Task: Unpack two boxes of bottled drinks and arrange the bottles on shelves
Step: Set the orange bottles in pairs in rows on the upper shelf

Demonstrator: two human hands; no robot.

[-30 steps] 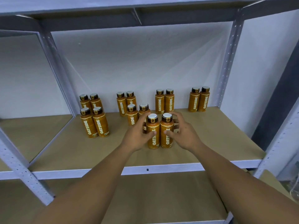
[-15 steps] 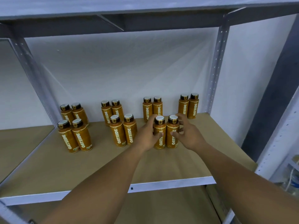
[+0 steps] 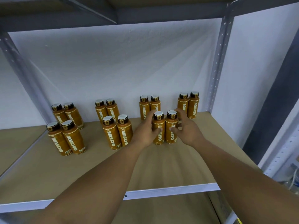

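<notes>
Bottles (image 3: pixel 111 120) stand in pairs on a brown board (image 3: pixel 161 167). The board is flat and plain, with a white rail (image 3: pixel 169 190) along its front edge. On my screen I count four pairs in the back row, close to the white wall (image 3: pixel 113 70). Three pairs stand in front of them. All are upright, orange with dark caps, and the word OATSIDE runs up their sides.

The pair at the front right is in the person's hands. The left hand (image 3: pixel 145 133) is curled round the left bottle (image 3: pixel 159 139), with the thumb on the front and the fingers behind. The right hand (image 3: pixel 188 131) holds the right bottle (image 3: pixel 171 122) the same way, though its fingers are spread wider. The two bottles touch each other and both stand on the board. They are just in front of the third back pair.

A grey post (image 3: pixel 218 62) with small holes goes up at the back right corner. Another post (image 3: pixel 21 70) goes up at the back left. Past that one, a second brown board (image 3: pixel 16 143) runs off to the left. A grey shelf (image 3: pixel 145 12) is above, and one more brown shelf (image 3: pixel 161 210) is below the rail. To the right I see more white wall, a dark strip (image 3: pixel 275 102) and a white post (image 3: pixel 283 151). The things low in that corner are too blurry to tell.
</notes>
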